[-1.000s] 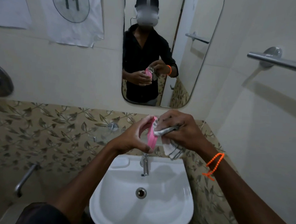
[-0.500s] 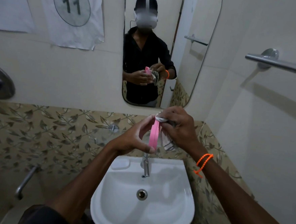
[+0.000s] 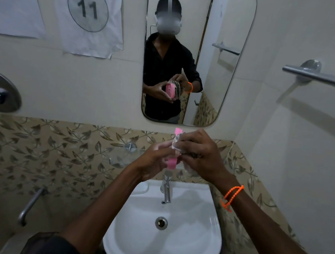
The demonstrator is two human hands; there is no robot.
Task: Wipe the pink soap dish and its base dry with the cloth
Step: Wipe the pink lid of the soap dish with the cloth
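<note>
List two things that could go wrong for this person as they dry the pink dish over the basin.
The pink soap dish is held on edge by the left hand, directly above the tap; a slip would likely drop it into the sink. The cloth, bunched in the right hand, may miss parts of the dish.

- "11" [image 3: 87,8], in dark numerals inside a drawn circle [image 3: 87,7], stands on a white paper sheet [image 3: 89,40] stuck to the wall, left of the mirror [image 3: 232,87].
- A 2nd paper sheet [image 3: 14,9], further left on the same wall, shows no writing that can be read.
- No other text, label or brand can be read.
</note>
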